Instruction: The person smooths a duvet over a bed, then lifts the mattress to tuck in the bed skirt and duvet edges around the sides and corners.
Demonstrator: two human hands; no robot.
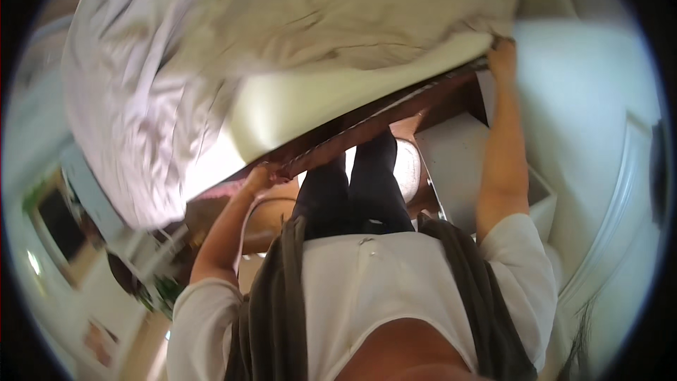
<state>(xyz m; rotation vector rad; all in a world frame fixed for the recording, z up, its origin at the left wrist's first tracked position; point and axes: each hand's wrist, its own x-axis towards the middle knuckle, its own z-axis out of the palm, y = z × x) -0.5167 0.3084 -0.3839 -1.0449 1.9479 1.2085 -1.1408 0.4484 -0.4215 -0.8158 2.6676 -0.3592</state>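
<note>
A cream mattress (317,99) lies tilted on a dark wooden bed frame (367,123). A beige sheet (338,14) covers its top, and a crumpled pale lilac cover (141,85) hangs over its left end. My left hand (257,178) is curled around the mattress's lower edge just above the frame. My right hand (502,58) reaches up to the mattress's far right corner, where its fingers close on the sheet's edge and are partly hidden under it. My legs in dark trousers (356,183) stand against the frame.
A white box-like cabinet (458,162) stands right of the bed by my right arm. A white panelled door (620,190) fills the right side. Low furniture and a green plant (159,293) sit at the lower left on a wooden floor.
</note>
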